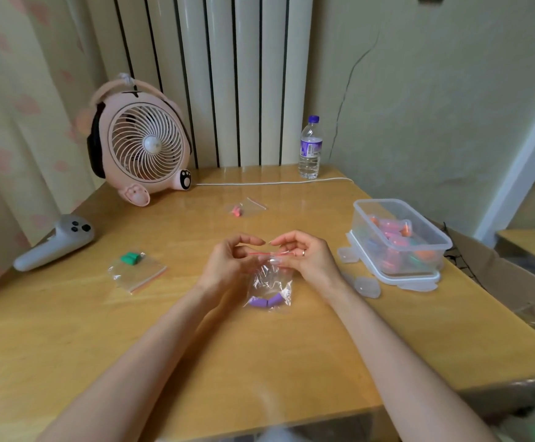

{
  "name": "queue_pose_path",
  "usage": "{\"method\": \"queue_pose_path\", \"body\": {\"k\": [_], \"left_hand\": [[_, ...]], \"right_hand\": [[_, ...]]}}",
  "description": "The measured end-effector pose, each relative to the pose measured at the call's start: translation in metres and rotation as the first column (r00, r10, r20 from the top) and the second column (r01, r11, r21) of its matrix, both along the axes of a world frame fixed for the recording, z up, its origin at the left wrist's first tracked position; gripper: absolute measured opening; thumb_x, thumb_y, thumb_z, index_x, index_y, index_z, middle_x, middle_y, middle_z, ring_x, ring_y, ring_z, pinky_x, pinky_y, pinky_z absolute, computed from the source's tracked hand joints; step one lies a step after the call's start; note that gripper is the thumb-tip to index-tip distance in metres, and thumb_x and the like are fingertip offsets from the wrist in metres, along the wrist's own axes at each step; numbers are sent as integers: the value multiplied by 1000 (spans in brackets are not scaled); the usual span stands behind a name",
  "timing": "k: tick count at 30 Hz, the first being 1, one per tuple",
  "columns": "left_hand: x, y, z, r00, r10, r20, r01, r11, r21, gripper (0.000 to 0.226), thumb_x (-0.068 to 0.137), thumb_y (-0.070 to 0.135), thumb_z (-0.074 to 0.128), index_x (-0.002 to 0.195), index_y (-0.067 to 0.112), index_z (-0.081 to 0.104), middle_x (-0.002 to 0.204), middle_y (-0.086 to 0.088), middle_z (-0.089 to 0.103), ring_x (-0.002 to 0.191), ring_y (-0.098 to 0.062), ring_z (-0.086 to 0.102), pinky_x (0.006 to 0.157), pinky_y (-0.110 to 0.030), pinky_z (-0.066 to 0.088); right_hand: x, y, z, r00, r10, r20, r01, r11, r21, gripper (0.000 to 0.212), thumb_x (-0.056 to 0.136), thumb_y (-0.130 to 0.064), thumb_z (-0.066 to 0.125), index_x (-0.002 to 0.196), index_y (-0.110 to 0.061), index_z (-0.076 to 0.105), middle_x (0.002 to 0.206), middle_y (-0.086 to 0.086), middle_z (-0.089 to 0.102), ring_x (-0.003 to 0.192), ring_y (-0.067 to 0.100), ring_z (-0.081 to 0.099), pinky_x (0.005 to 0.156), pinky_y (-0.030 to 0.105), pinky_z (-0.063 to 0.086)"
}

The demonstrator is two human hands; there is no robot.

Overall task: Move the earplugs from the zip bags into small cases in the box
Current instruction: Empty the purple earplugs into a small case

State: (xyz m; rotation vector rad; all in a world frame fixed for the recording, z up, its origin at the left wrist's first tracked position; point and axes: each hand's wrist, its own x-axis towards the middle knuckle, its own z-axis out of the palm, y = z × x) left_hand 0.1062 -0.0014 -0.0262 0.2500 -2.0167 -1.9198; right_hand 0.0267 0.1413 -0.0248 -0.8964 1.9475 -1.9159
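scanning from the left edge, i see a white handheld controller (52, 242) lying on the wooden table (196, 346), and behind it a pink desk fan (141, 145) standing at the far edge. nearer me a flat zip bag (138, 272) lies on the table with green earplugs (130, 258) at its far end. at centre, the left hand (231, 263) has its fingers curled and pinches the left end of the red seal strip of a clear zip bag (269, 282). the bag hangs down from that strip, with the purple earplugs (266, 302) side by side at its bottom, low against the tabletop. farther back, well apart from the hands, a third small bag (247, 207) holds pink earplugs (236, 211). the right hand (307, 256), a ring on one finger, pinches the strip's right end, so both grips are narrow and closed on this one bag. a water bottle (310, 148) stands at the far edge with a white cable (275, 183) running past its foot. right of the hands a clear small case (368, 287) lies just beside the clear plastic box (400, 208), which sits on its lid (419, 279). pink, orange and teal pieces show blurred through its wall.
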Motion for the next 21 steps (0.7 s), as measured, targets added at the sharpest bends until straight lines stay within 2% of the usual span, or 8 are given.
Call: {"method": "queue_pose_path", "body": {"k": [7,10,13,17,21], "left_hand": [[3,-7,5,1000,27,2,-27,998,56,19,75,-11,67,78,6,58,56,0,64,47,-7,60,50,-16,49],[2,-6,5,1000,24,19,-25,999,25,19,73,-11,68,73,5,57,54,-1,61,46,-7,58,51,-17,47],[2,-5,3,998,41,37,-41,999,-3,24,69,-10,72,69,7,56,56,-4,52,48,-10,50,51,-17,45],[2,-2,2,998,46,38,-45,999,-23,30,63,-6,78,66,8,53,51,2,45,42,-3,42,46,-13,40],[2,-2,1,998,54,30,-54,998,-19,29,64,-4,79,67,8,52,55,0,44,41,-1,41,45,-12,37]], "right_hand": [[0,0,0,999,33,-42,-32,999,14,30,73,15,66,83,-14,64,82,15,61,74,24,52,59,15,50],[1,0,0,998,47,-42,-46,999,19,29,74,14,67,83,-14,64,77,8,61,71,21,51,59,14,50],[3,0,-1,997,62,-34,-62,998,21,28,74,15,66,79,-13,63,76,12,61,71,23,51,58,15,50],[4,-1,-1,995,82,-51,-79,995,57,27,73,13,69,75,-13,62,68,4,61,59,6,56,58,15,49],[5,-2,-2,995,28,-100,-25,999,40,27,72,12,71,72,-14,60,64,-1,61,58,8,54,57,16,48]]}}
